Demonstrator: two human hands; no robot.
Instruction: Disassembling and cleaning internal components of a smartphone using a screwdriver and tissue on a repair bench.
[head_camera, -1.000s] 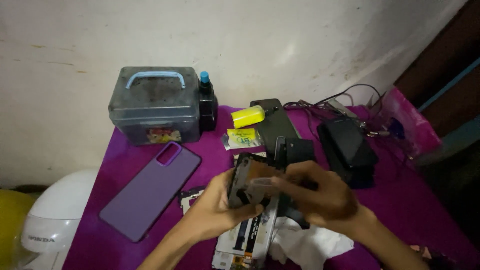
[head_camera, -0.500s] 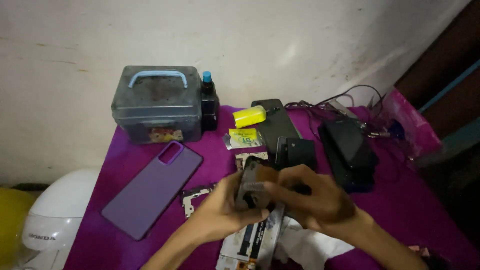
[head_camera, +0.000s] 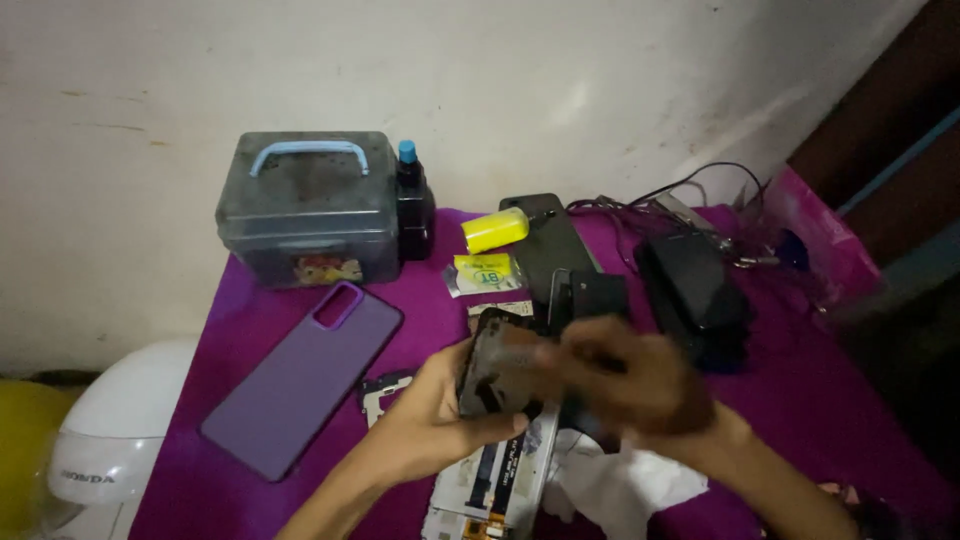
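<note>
I'm gripping a dark phone body (head_camera: 497, 368) in my left hand (head_camera: 430, 415), fingers curled round its lower edge, thumb along the side, holding it up just above the tabletop (head_camera: 800, 400). My right hand (head_camera: 625, 385) is blurred; it's lying against the phone's right side, fingers closed toward it, but I can't tell whether it's pinching the phone or just touching. The phone looks stiff, thin and light, likely fragile with its inner side exposed, so I'm judging the edges as the safe place to take hold, not the open face. Directly under my hands a white display panel with flex cables (head_camera: 500, 480) is lying flat, beside a white cloth (head_camera: 620, 485). To the left a purple phone case (head_camera: 305, 375) is lying face down. Further back: a grey storage box with a blue handle (head_camera: 310, 205), a black bottle with a blue cap (head_camera: 413, 205) touching it, a yellow tube (head_camera: 495, 229), a black pouch (head_camera: 695, 285) and cables (head_camera: 700, 190). A white helmet (head_camera: 110, 440) is sitting off the left edge.
</note>
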